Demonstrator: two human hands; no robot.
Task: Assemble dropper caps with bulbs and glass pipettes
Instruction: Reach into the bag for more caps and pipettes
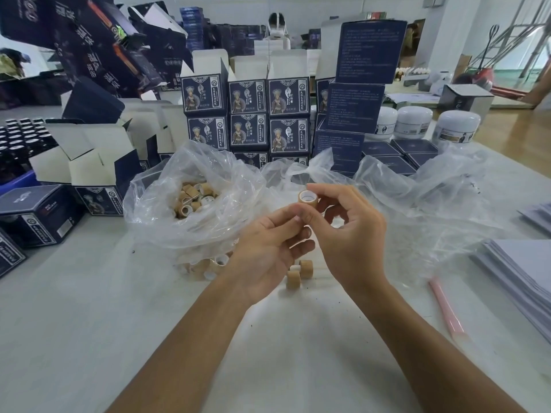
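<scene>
My right hand [348, 231] pinches a tan wood-look dropper cap [305, 198] between thumb and forefinger, its white-lined opening facing me. Just below the cap, the thumb of my left hand [268, 251] reaches up beside my right thumb, and its other fingers curl loosely. Whether the left hand holds anything is hidden. Two loose caps [306, 268] lie on the white table [89, 323] under my hands. An open clear plastic bag [167, 222] to the left holds several more caps [192, 198]. No bulb or glass pipette is clearly visible.
A crumpled clear bag [423, 201] lies to the right. A pink stick [446, 311] and stacks of grey sheets [524, 275] sit at the right edge. Dark blue printed boxes [249, 114] are stacked behind, with white jars [454, 126] and a tray of dark bottles [21, 138].
</scene>
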